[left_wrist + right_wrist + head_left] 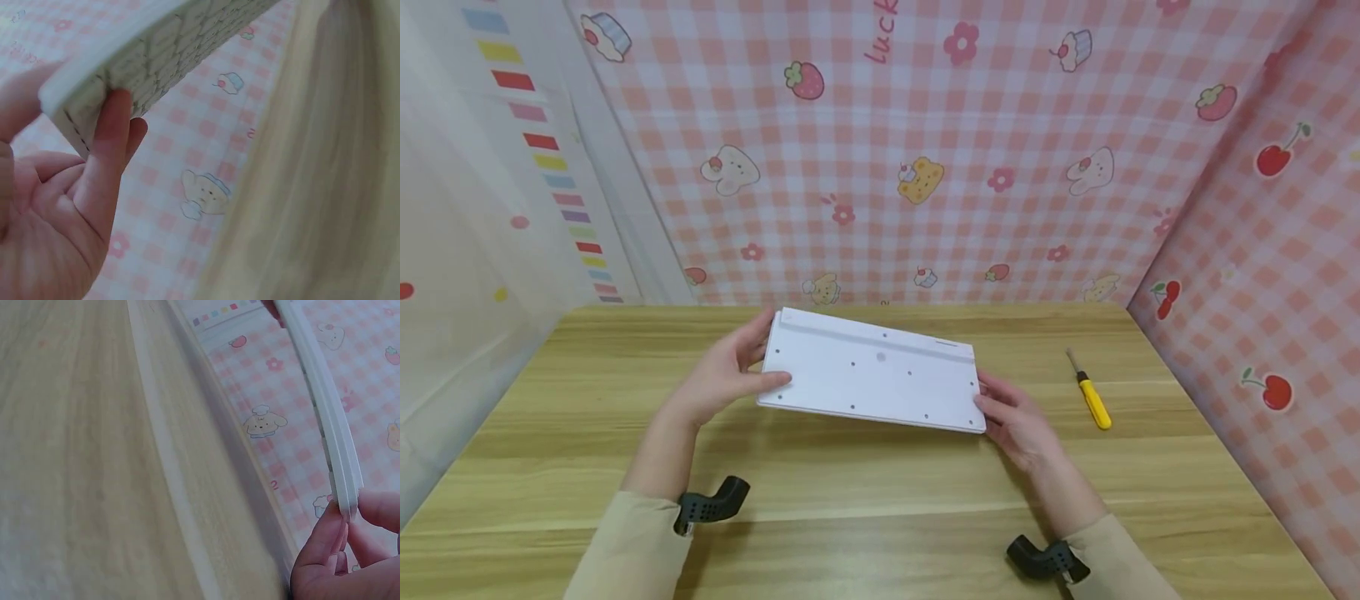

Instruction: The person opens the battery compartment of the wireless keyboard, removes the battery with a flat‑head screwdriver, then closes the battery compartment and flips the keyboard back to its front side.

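A thin white keyboard (pixel 880 383) is held above the wooden table, its back with several small screws turned toward the head camera. My left hand (pixel 730 371) grips its left end, thumb lying on the back and fingers behind. In the left wrist view, fingertips of the left hand (pixel 69 200) press on the key side of the keyboard (pixel 156 62). At the other end, my right hand (pixel 1015 417) pinches the lower right corner. The right wrist view has the keyboard (pixel 331 431) nearly edge-on, with the right hand (pixel 350 550) at its near end.
A screwdriver (pixel 1093 402) with a yellow handle lies on the table (pixel 850 517) to the right of the right hand. Behind the table hangs a pink checked cloth (pixel 880 167), and a similar cloth (pixel 1262 275) covers the right side. Each wrist wears a black camera mount.
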`<act>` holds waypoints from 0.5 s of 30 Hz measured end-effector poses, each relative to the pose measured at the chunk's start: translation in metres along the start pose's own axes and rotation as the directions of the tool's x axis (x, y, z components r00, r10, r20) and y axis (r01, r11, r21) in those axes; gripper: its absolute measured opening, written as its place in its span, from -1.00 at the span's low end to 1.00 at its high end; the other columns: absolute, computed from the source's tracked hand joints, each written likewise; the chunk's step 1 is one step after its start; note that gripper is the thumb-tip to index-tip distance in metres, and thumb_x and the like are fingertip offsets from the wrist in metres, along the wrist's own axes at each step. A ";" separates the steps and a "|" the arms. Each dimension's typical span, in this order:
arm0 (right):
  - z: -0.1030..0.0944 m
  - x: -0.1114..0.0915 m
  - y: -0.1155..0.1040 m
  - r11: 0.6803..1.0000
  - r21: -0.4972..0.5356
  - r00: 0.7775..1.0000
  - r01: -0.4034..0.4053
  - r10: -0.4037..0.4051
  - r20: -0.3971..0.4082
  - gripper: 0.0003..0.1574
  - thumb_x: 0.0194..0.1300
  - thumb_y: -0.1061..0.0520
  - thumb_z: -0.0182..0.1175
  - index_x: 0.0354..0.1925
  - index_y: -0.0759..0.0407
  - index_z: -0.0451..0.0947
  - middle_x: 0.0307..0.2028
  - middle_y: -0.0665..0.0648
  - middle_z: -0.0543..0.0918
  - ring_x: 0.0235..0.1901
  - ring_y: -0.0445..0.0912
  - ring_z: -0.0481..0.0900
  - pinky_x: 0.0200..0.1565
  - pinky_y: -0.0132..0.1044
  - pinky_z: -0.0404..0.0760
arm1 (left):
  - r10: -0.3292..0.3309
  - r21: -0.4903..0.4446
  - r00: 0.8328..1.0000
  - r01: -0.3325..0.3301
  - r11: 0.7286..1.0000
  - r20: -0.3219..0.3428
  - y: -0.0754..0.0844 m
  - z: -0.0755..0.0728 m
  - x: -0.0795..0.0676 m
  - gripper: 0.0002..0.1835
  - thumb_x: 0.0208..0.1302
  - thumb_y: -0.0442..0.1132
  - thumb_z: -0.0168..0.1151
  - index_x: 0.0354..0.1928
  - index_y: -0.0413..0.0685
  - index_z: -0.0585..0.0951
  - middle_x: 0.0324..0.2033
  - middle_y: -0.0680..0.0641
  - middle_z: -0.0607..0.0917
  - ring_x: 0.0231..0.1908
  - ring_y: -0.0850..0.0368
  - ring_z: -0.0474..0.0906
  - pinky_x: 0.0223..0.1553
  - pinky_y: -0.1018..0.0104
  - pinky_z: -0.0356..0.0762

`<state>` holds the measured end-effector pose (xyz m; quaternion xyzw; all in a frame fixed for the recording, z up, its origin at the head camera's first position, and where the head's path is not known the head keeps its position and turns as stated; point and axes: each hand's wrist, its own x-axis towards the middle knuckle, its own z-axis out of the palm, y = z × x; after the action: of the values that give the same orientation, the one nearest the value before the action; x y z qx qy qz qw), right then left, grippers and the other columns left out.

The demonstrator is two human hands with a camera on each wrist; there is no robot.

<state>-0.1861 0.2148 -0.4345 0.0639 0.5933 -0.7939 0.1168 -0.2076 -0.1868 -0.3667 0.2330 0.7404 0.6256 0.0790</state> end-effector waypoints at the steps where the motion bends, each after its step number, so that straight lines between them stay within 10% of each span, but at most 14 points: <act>1: 0.000 0.000 0.000 1.000 -0.009 1.000 0.007 -0.007 -0.004 -0.27 0.42 0.38 0.08 0.47 0.33 0.12 -0.04 0.04 0.50 -0.13 -0.18 0.54 -0.09 -0.37 0.60 | -0.002 0.001 1.000 0.002 1.000 -0.001 -0.003 0.000 -0.001 0.03 0.21 -0.45 0.36 0.53 -0.32 -0.13 0.48 -0.32 0.11 0.34 -0.26 0.26 0.00 0.35 0.58; 15: -0.004 0.001 -0.003 0.990 -0.118 0.997 0.071 -0.072 -0.004 -0.29 0.39 0.41 0.12 0.43 0.42 0.17 -0.06 0.07 0.50 -0.12 -0.16 0.50 -0.10 -0.39 0.60 | -0.095 0.079 0.995 0.096 0.992 -0.015 -0.031 -0.006 -0.017 0.01 0.12 -0.40 0.46 0.53 -0.24 0.06 0.33 -0.35 0.39 0.05 -0.07 0.58 -0.15 0.24 0.66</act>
<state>-0.1875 0.2196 -0.4332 0.0388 0.6416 -0.7609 0.0892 -0.2028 -0.2032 -0.3982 0.1967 0.7753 0.5925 0.0953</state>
